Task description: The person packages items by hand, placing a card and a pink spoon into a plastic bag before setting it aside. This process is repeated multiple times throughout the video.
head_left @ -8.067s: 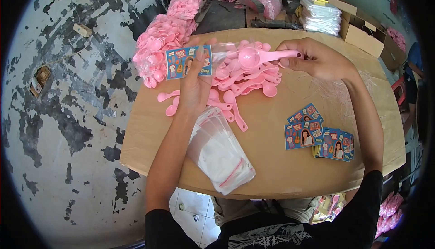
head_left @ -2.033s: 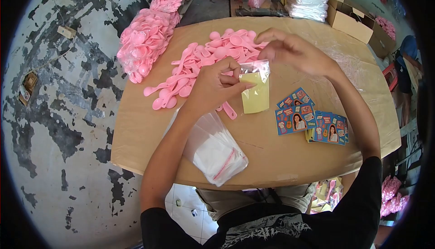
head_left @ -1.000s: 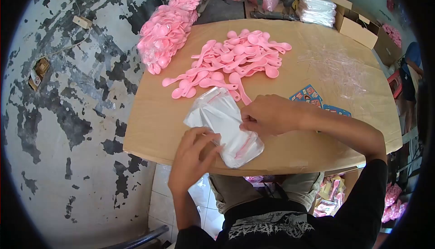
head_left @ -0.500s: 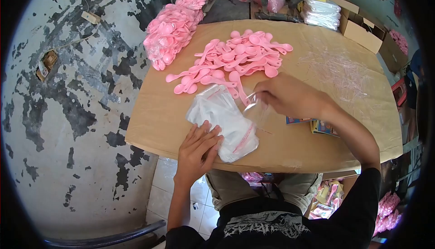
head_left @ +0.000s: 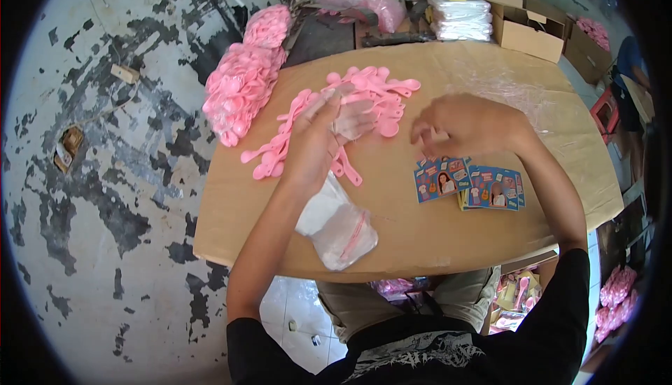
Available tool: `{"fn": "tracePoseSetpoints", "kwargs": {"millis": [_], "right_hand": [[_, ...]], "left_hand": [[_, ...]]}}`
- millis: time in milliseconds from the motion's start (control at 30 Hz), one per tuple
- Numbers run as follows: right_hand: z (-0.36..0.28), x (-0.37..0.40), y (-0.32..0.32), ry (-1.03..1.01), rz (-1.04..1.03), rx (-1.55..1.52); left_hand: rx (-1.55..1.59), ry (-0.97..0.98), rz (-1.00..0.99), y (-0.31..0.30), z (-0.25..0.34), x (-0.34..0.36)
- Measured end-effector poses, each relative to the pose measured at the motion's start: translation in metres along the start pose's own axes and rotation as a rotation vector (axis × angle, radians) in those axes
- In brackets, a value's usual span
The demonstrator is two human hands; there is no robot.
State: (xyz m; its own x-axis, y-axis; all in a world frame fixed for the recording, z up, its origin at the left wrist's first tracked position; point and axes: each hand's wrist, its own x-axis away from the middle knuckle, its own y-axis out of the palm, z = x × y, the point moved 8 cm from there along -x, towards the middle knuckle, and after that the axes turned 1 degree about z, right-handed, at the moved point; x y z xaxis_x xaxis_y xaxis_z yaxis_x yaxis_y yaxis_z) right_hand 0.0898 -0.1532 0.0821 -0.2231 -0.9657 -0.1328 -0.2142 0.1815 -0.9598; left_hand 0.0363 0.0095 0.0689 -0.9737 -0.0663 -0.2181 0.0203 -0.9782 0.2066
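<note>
My left hand (head_left: 318, 131) is raised over the near side of a heap of pink plastic spoons (head_left: 374, 87), its fingers closed around a thin clear plastic bag (head_left: 352, 124). The bag's edges are hard to make out against the spoons. Below that hand lies a stack of clear plastic bags (head_left: 337, 227) with a red strip near one end. To the right, my right hand (head_left: 465, 124) hovers with curled fingers just above blue printed cards (head_left: 441, 180). Its fingertips are smeared by motion, so a grip does not show. A second pile of cards (head_left: 493, 190) lies beside them.
Brown paper covers the table (head_left: 420, 245). Bagged pink spoons (head_left: 238, 91) lean at its far left edge. Loose clear plastic strips (head_left: 514, 91) lie at the far right. Behind are stacked clear packets (head_left: 460, 17) and a cardboard box (head_left: 528, 31). Another person (head_left: 633, 80) is at the right edge.
My left hand has left the bag stack and risen toward the spoons, now with a clear bag. My right hand has moved right, from the bag to above the cards. The view has shifted.
</note>
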Motion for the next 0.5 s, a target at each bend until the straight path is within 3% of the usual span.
{"fn": "tracePoseSetpoints", "kwargs": {"millis": [67, 167, 267, 400, 500], "right_hand": [[0.031, 0.012, 0.03, -0.029, -0.159, 0.034], [0.039, 0.017, 0.049, 0.246, -0.514, -0.077], [0.044, 0.016, 0.045, 0.244, -0.502, -0.256], [0.048, 0.001, 0.019, 0.105, -0.082, -0.298], [0.043, -0.007, 0.006, 0.292, 0.111, -0.573]], "left_hand": [[-0.018, 0.067, 0.039, -0.003, 0.001, -0.022], [-0.006, 0.067, 0.162, -0.017, -0.024, -0.032], [-0.003, 0.059, 0.216, -0.027, -0.034, -0.026], [0.054, 0.077, 0.255, -0.035, -0.024, -0.016], [0.085, 0.073, 0.27, -0.038, -0.025, -0.013]]}}
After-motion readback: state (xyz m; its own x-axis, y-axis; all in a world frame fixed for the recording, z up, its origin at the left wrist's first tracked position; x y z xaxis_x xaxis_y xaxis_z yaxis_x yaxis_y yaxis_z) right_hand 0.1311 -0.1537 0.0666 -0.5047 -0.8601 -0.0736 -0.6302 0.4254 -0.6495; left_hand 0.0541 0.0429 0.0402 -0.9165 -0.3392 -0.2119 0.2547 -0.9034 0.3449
